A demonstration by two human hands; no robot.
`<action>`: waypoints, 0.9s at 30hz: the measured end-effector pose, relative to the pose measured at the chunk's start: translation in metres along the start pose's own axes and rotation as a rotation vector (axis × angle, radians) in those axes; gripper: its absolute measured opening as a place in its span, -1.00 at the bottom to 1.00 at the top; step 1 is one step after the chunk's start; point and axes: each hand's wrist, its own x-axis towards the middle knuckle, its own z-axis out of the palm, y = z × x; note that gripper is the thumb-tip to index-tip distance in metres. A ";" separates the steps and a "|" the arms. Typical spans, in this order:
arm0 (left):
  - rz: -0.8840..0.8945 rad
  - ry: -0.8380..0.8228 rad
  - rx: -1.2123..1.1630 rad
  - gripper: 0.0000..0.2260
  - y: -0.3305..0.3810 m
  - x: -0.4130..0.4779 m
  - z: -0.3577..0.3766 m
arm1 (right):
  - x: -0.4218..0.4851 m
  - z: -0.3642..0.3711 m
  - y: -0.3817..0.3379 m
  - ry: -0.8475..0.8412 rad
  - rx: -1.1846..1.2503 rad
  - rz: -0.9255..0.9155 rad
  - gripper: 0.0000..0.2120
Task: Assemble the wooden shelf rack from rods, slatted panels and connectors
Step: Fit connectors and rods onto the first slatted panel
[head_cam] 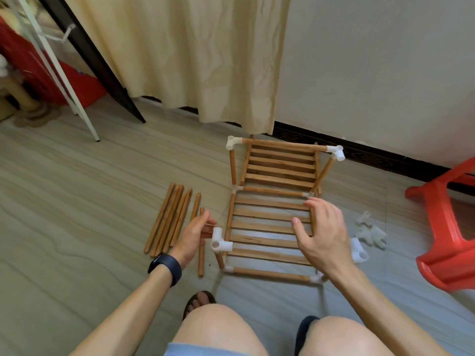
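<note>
The part-built wooden rack (272,192) stands on the floor in front of me, with rods joined by white corner connectors. Its near slatted panel (264,228) lies flat and a far slatted panel (281,168) sits behind it under a top rod. My left hand (192,236) reaches with straight fingers to a white connector (220,242) on the short post at the near left corner. My right hand (325,233) is spread over the panel's right side, fingers by the right-hand rod (313,214). Another white connector (359,251) shows behind my right wrist.
Several loose rods (168,219) lie in a bundle on the floor to the left. Loose translucent connectors (370,231) lie to the right. A red plastic stool (448,227) stands at the far right. A curtain (205,60), the wall and a white stand leg (84,116) are behind.
</note>
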 end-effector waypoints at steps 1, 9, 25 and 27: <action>-0.035 0.031 0.055 -0.56 -0.002 0.010 -0.009 | 0.011 0.010 -0.009 -0.076 0.014 -0.044 -0.53; -0.304 0.153 0.662 -0.47 -0.060 0.090 -0.097 | 0.063 0.145 -0.026 -0.795 -0.338 -0.206 -0.43; -0.490 0.370 0.751 -0.72 -0.145 0.171 -0.140 | 0.024 0.260 0.048 -1.159 -0.612 -0.260 -0.34; -0.463 0.369 0.695 -0.73 -0.139 0.169 -0.143 | 0.028 0.259 0.044 -1.173 -0.604 -0.254 -0.29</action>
